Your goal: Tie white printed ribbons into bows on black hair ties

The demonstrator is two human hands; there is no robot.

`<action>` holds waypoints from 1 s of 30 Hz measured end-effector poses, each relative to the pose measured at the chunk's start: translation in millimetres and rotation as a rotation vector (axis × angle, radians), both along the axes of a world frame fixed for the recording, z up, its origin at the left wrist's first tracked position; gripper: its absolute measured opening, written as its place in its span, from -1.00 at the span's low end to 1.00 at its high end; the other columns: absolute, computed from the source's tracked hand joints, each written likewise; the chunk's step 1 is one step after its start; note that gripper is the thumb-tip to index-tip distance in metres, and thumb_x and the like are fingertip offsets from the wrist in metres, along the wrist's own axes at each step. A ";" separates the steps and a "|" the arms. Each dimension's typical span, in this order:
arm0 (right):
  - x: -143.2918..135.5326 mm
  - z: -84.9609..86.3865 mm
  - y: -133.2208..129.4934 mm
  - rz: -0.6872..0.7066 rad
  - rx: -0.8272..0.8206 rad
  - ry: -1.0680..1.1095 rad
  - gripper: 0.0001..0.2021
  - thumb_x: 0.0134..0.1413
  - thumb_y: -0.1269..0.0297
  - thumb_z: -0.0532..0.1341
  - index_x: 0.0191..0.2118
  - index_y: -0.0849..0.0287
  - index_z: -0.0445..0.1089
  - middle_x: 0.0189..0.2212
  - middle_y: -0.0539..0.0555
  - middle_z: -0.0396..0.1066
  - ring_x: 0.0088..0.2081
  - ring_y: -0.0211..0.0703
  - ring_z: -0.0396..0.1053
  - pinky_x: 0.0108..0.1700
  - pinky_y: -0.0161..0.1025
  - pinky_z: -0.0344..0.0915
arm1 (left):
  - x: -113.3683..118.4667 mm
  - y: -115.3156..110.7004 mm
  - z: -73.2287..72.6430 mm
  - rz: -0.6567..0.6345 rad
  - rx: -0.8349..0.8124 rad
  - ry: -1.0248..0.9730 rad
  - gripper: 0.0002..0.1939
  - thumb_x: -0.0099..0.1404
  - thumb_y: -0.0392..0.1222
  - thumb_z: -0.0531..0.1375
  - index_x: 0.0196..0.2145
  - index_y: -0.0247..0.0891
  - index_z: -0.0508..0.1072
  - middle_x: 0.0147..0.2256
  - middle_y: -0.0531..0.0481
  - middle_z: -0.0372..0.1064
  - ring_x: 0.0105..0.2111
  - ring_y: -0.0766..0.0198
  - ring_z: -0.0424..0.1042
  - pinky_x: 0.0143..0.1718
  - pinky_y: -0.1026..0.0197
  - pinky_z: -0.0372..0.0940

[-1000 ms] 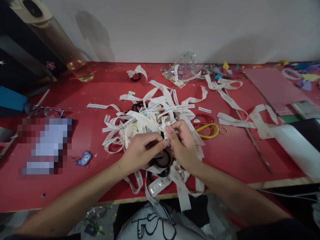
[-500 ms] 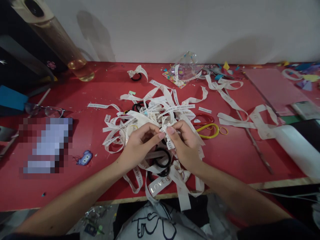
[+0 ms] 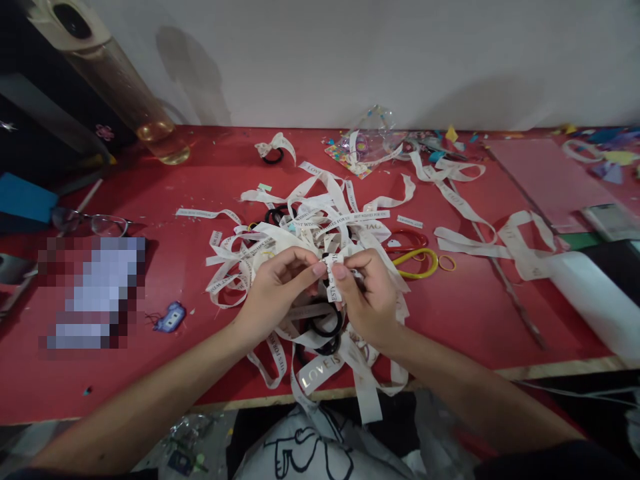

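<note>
Ribbon (image 3: 334,285) of narrow white black-lettered fabric, pinched between thumb and fingers of left hand (image 3: 273,283) and right hand (image 3: 373,290) at frame centre, above tangled heap of white printed ribbons (image 3: 280,238), with white bow (image 3: 278,141) on round black band (image 3: 273,161) beyond, upper centre.

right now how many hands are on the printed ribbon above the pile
2: the left hand at the left side of the printed ribbon, the right hand at its right. No other hand shows; some fingertips are hidden.
</note>
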State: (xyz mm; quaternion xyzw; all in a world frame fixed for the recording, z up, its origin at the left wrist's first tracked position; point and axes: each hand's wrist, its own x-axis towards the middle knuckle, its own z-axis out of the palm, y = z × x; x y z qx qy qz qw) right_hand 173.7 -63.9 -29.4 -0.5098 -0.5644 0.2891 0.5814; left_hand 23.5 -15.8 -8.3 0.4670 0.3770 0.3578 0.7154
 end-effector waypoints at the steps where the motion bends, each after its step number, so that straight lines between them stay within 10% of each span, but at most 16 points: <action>1: 0.4 0.1 0.4 -0.026 0.041 -0.055 -0.87 0.29 0.28 0.21 -0.30 0.07 0.26 -0.57 -0.17 0.21 -0.63 -0.43 0.19 -0.60 -0.41 0.16 | -0.2 -0.3 -0.3 0.001 -0.008 -0.003 -0.80 0.25 -0.09 0.35 -0.37 -0.25 0.45 -0.57 0.17 0.35 -0.56 0.52 0.30 -0.52 0.49 0.20; 30: 2.4 0.7 2.0 -0.133 0.237 -0.334 -0.91 0.31 0.28 0.19 -0.27 0.09 0.30 -0.47 -0.11 0.33 -0.50 -0.37 0.31 -0.47 -0.37 0.24 | 1.7 0.2 1.7 -0.027 -0.192 -0.083 -0.75 0.15 -0.08 0.41 -0.37 -0.26 0.46 -0.58 0.16 0.30 -0.55 0.50 0.26 -0.54 0.49 0.14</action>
